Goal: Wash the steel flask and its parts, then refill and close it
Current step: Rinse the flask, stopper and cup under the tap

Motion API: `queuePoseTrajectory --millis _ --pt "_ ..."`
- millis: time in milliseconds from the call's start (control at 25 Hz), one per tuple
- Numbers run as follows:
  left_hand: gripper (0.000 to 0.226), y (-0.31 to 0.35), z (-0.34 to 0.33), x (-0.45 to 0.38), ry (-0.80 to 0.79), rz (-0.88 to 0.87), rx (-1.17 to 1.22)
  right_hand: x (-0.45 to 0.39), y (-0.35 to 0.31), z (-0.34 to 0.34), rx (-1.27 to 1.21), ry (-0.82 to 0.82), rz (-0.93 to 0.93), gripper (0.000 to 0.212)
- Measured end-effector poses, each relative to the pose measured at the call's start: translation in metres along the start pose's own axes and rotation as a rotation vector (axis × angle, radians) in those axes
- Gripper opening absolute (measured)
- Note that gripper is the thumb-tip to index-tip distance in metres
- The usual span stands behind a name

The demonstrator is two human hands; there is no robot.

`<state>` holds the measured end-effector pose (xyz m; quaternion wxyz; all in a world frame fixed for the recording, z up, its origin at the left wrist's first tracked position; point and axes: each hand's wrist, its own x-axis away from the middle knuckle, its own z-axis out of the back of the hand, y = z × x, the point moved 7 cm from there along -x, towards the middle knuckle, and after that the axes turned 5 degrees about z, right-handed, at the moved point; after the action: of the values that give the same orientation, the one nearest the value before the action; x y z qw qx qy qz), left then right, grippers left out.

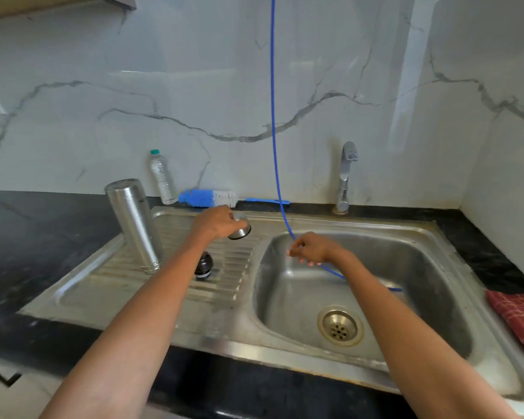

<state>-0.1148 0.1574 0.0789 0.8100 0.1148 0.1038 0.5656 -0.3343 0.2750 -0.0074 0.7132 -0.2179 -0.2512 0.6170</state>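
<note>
Left hand (217, 222) grips steel cap (240, 227) over drainboard (176, 294). Right hand (310, 247) pinches blue hose (273, 116) above sink basin (406, 267). Steel flask (133, 225) stands inverted on drainboard, left; black stopper (203, 265) near it; bottle brush (208, 198) far, against wall.

left hand (217, 221) gripping steel cap (240, 228), upturned flask (133, 223)

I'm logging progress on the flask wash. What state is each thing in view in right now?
Steel flask: upside down on the drainboard, uncapped.
Black stopper: lying loose on the drainboard.
Steel cap: gripped by the left hand.
Blue tube: hanging into the sink, held by the right hand.
Tap: no water running.
Bottle brush: lying unused behind the sink.
Plastic bottle: upright, capped.
</note>
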Motion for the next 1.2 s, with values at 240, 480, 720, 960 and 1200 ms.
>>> queuePoseTrajectory --millis 240,480,720,960,1200 --pt "0.053 -0.035 -0.013 -0.018 -0.052 0.042 -0.156 -0.008 -0.052 -0.046 0.115 0.175 0.066 0.019" --pt "0.055 -0.040 -0.027 -0.021 -0.055 0.014 -0.238 -0.013 -0.051 -0.056 0.085 0.209 0.097 0.022" --pt "0.056 -0.047 -0.033 -0.020 -0.049 0.010 -0.224 -0.013 -0.055 -0.062 0.046 0.210 0.084 0.023" --pt "0.057 -0.047 -0.036 -0.019 -0.051 0.012 -0.236 -0.008 -0.055 -0.062 0.040 0.192 0.079 0.024" --pt "0.094 -0.050 -0.026 -0.002 0.005 -0.006 -0.095 -0.001 -0.063 -0.057 0.024 0.225 0.066 0.023"
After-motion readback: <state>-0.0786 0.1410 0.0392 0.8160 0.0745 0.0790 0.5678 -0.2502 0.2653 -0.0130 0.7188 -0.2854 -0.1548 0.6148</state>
